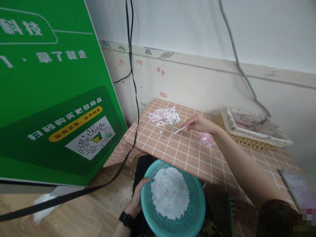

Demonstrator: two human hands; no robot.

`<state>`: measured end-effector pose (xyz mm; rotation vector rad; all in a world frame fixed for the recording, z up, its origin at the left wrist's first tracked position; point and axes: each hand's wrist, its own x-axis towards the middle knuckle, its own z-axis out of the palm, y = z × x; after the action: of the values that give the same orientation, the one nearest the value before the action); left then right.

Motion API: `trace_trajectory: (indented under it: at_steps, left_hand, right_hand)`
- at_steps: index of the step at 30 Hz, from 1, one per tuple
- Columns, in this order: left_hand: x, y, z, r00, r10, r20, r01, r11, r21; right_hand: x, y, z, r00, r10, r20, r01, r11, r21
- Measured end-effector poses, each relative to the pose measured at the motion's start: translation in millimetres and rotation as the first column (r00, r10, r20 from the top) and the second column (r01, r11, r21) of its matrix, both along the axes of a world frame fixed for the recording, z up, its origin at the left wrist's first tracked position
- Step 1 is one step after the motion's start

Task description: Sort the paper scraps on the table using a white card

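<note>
My left hand (138, 195) is closed on the left rim of a round teal plastic colander (197, 210), which sits low in front of me, below the table edge. Inside it lies a heap of small white paper scraps (170, 192), a few with pink marks. Over the table, my right hand (198, 123) pinches a thin white stick (181, 129); its far end is blurred and points left and down to the cloth. Just beyond that end is a loose pile of white and pink paper scraps (164, 116). A pink and white crumpled bundle (206, 139) lies beneath my right wrist.
A checked brown tablecloth (182, 154) covers the table. At the back right stands a cloth-lined wicker basket (254, 141). A large green panel (61, 115) fills the left side. A black strap (135, 89) hangs in front of the table's left corner.
</note>
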<state>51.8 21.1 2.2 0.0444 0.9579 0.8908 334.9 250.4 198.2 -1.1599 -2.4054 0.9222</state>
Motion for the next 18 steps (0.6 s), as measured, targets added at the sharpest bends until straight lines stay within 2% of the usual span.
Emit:
trace_trajectory:
  at_steps: [4, 6, 9, 14, 18]
  left_hand:
    - [0, 0, 1.0, 1.0, 0.012, -0.016, -0.012, 1.0, -0.003]
    - [0, 0, -0.3, 1.0, 0.007, -0.013, -0.007, 1.0, -0.008]
    - [-1, -1, -3.9, 1.0, 0.004, -0.004, -0.004, 1.0, -0.007]
    - [-1, -1, -7.0, 0.999, 0.014, -0.03, -0.013, 0.999, 0.029]
    - [-1, -1, -1.2, 0.999, 0.003, -0.045, -0.003, 1.0, 0.014]
  right_hand:
    - [4, -8, 12, 1.0, -0.012, -0.006, 0.012, 0.999, 0.04]
    - [-2, -23, 17, 0.994, -0.102, -0.043, 0.107, 0.986, 0.126]
    - [-22, -59, 17, 0.96, -0.265, -0.09, 0.279, 0.925, 0.259]
    - [-63, -122, -12, 0.925, -0.358, -0.126, 0.379, 0.891, 0.251]
    - [-61, -126, -33, 0.855, -0.51, -0.097, 0.515, 0.81, 0.28]
